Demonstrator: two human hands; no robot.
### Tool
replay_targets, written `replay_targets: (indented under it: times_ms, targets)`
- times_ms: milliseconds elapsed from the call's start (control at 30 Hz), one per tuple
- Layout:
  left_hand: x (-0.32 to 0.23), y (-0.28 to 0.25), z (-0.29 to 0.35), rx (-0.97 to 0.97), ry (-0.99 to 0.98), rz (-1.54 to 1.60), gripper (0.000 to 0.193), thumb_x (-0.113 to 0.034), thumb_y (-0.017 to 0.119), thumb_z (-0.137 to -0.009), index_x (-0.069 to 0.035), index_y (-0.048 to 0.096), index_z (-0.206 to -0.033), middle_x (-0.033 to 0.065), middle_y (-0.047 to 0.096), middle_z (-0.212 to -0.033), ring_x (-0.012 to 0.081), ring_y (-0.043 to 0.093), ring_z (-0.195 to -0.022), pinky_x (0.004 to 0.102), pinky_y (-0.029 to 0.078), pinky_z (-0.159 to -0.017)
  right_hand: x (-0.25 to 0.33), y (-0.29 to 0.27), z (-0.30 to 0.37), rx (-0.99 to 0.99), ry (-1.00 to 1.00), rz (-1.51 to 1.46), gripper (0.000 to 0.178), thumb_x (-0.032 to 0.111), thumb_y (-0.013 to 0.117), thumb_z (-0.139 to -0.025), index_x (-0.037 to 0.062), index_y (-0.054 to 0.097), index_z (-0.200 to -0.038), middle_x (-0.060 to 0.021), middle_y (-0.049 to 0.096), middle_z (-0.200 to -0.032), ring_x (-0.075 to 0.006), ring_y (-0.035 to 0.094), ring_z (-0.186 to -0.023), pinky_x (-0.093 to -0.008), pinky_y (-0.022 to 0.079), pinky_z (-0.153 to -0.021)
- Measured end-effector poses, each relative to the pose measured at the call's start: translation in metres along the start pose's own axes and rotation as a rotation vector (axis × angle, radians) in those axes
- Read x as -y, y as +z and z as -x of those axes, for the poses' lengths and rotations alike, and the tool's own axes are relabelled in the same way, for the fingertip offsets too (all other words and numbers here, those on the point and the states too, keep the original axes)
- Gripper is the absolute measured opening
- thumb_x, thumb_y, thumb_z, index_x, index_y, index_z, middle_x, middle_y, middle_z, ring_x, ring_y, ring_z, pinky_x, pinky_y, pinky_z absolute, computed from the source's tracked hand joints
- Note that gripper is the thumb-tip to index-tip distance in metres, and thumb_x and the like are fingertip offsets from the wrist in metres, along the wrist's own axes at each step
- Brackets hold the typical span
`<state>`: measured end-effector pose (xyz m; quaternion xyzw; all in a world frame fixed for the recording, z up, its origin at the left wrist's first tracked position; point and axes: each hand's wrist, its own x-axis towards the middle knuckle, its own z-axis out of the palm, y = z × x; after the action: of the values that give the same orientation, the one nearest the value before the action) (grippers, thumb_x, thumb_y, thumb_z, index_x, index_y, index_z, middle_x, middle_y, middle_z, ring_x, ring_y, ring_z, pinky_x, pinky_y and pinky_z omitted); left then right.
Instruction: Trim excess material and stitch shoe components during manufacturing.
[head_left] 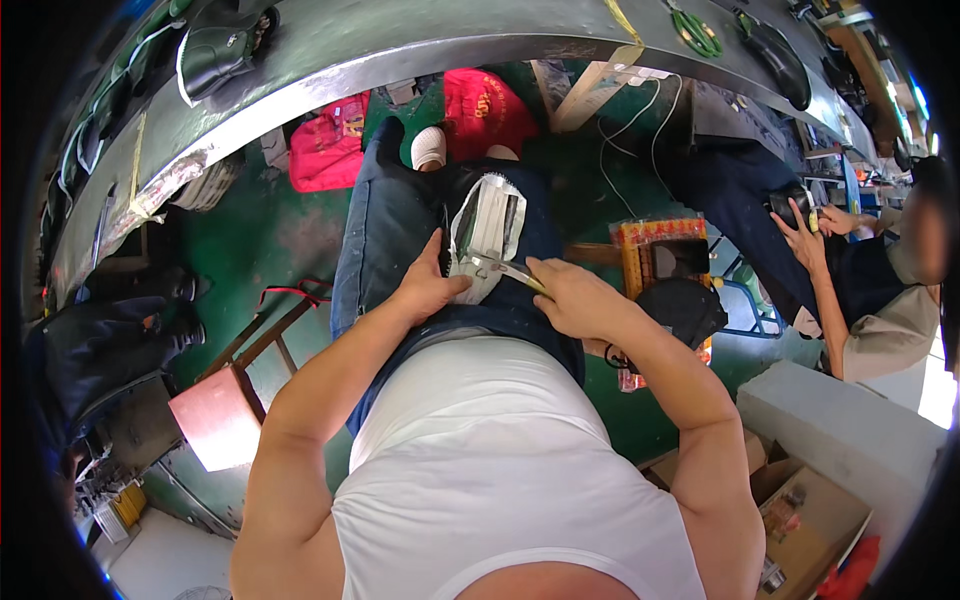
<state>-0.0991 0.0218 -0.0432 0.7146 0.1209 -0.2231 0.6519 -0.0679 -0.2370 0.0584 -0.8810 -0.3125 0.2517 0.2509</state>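
Note:
A shoe point(491, 215) rests across my lap with its underside up. That underside is pale grey-white, with a dark rim along the edge. My left hand point(432, 284) grips the shoe's near end at its left side, thumb on the pale surface. In my right hand point(580, 298) is a pair of metal pliers point(522, 275), held by the handles from the right. The head of the pliers lies over the near part of the shoe's underside. Whether the jaws pinch any material is too small to tell.
A long metal workbench point(420, 48) curves ahead, bearing dark shoes point(222, 52) and green-handled scissors point(695, 34). Red bags point(330, 145) lie beneath it. A wooden stool point(215, 410) stands left. At right are a black cap point(682, 312), a cardboard box point(815, 520) and a seated co-worker point(890, 320).

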Motion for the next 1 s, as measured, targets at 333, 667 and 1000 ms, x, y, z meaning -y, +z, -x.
replay_targets:
  times_ms: [333, 667, 1000]
  targets:
    - [0.002, 0.001, 0.007, 0.056, 0.003, -0.016, 0.117, -0.018, 0.084, -0.068, 0.006, 0.009, -0.155, 0.0263, 0.041, -0.149, 0.0285, 0.045, -0.136, 0.0297, 0.033, -0.113, 0.011, -0.013, -0.023, 0.258, -0.096, 0.254, 0.034, 0.014, 0.062, -0.087, -0.0027, 0.058, -0.116, -0.0175, 0.064, -0.096, -0.0386, 0.062, -0.094, -0.0456, 0.051, -0.079]
    - [-0.039, 0.028, 0.008, -0.067, -0.025, -0.367, 0.114, -0.022, 0.083, -0.074, 0.015, 0.006, -0.15, 0.031, 0.038, -0.148, 0.0326, 0.041, -0.138, 0.0329, 0.031, -0.115, -0.002, -0.006, 0.0, -0.033, -0.098, 0.233, 0.056, 0.004, 0.061, -0.081, -0.0096, 0.044, -0.133, -0.0254, 0.057, -0.118, -0.0409, 0.058, -0.107, -0.0459, 0.05, -0.09]
    - [-0.024, 0.038, 0.001, 0.005, -0.057, 0.155, 0.089, -0.019, 0.054, -0.085, 0.01, 0.004, -0.153, 0.0267, 0.014, -0.161, 0.0323, 0.016, -0.15, 0.0311, 0.018, -0.12, 0.052, -0.081, -0.07, 0.708, 0.172, 0.501, 0.03, 0.016, 0.062, -0.088, -0.0065, 0.063, -0.107, -0.0254, 0.068, -0.094, -0.0397, 0.067, -0.095, -0.0467, 0.054, -0.081]
